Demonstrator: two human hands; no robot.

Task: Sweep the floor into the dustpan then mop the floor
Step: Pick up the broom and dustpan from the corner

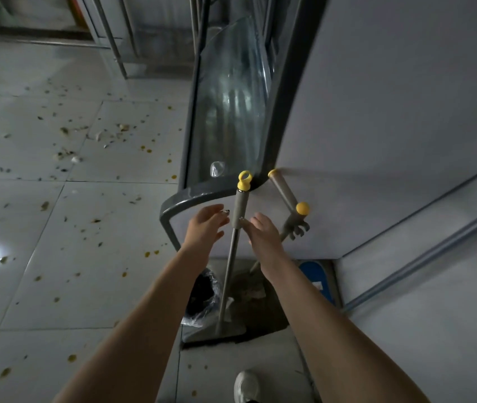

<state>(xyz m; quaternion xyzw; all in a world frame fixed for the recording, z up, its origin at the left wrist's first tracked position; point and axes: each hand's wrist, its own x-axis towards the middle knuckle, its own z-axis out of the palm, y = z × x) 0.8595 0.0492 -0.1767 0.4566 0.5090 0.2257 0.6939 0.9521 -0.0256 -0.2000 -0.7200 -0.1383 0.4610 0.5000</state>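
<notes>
- Ring-capped handle (240,210): grey grip sleeve under a yellow ring cap, on a metal shaft. It stands nearly upright in the corner between the cabinet and the wall. The shaft runs down to a flat grey foot (219,333) on the floor. Whether this is the broom, dustpan or mop cannot be told.
- Left hand (205,225): fingers spread and relaxed, just left of the grip sleeve, holding nothing.
- Right hand (262,234): fingers extended, just right of the sleeve, fingertips at or very near it. Contact is unclear and nothing is clasped.
- Second handle (285,189): yellow-capped, tilted, its top against the wall. Its lower part is hidden behind the right hand.
- Third handle (302,209): yellow ball cap with a grey clip below. Its shaft is mostly hidden by the right forearm.
- Dark low shape (260,312): behind the foot, with pale scraps in it. Its identity is unclear.
- Blue piece (314,274): at floor level, partly covered by the right forearm.
- Bin (212,282): plastic-lined, beside the shaft. Its inside is dark and the contents are not discernible.
- Cabinet (286,97): grey frame with a curved glass front. The interior is lost in reflections.
- Floor (56,228): pale glossy tiles.
- Litter (65,154): dark and yellow bits scattered over the tiles to the left.
- Shoe (246,385): white, cut off at the bottom edge.
</notes>
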